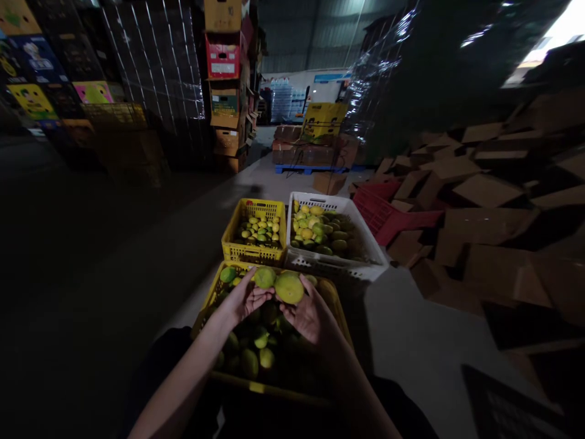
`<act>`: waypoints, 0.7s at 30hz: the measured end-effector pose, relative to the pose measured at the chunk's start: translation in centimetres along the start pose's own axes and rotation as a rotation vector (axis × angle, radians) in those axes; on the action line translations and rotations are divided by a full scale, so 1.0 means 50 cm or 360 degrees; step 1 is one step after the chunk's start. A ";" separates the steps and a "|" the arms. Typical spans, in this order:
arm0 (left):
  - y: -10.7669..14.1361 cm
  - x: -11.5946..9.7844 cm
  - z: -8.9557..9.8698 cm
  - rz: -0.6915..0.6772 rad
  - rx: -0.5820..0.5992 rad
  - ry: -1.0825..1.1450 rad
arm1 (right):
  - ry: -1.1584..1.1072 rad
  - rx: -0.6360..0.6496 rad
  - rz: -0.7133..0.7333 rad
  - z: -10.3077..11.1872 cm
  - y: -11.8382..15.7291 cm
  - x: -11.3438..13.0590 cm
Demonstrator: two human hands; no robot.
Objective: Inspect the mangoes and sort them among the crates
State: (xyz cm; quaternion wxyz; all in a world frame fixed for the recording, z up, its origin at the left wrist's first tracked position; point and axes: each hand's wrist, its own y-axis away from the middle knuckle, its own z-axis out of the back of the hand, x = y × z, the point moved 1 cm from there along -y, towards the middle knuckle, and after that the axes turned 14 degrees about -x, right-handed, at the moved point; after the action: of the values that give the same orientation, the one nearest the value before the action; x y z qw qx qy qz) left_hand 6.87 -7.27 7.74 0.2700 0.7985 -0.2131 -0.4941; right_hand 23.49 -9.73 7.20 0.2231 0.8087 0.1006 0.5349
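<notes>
Over the near yellow crate [208, 305], each of my hands holds a yellow-green citrus fruit that looks like a lemon. My left hand [244, 299] is closed around the smaller, greener lemon [265, 277]. A larger, yellower lemon [289, 288] sits in the fingers of my right hand [311, 314]. The two fruits are side by side, close together; I cannot tell if they touch. Below them, more green and yellow lemons [261, 337] fill the crate, many of them in deep shadow.
Beyond stand a smaller yellow crate [253, 252] and a white crate [336, 263], both holding lemons. A red crate [388, 216] and heaped cardboard boxes [484, 231] lie to the right. Stacked boxes [225, 103] and a blue pallet [311, 169] are farther back.
</notes>
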 end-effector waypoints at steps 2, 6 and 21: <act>0.000 0.000 -0.001 0.0015 -0.0005 0.0024 | -0.0043 -0.0039 -0.0031 -0.001 0.000 0.000; 0.001 0.002 -0.002 0.0042 -0.0020 0.0057 | -0.0120 -0.0091 -0.0124 -0.001 -0.005 -0.005; -0.018 0.002 0.016 -0.1615 -0.0169 -0.0201 | 0.0297 -0.0761 0.1337 -0.004 0.014 -0.009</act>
State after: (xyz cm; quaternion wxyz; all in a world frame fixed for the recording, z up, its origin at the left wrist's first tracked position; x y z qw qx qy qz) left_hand 6.27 -6.80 6.82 0.0230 0.7551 0.2106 -0.6204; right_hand 23.06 -10.46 7.22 0.1575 0.6541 -0.3403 0.6569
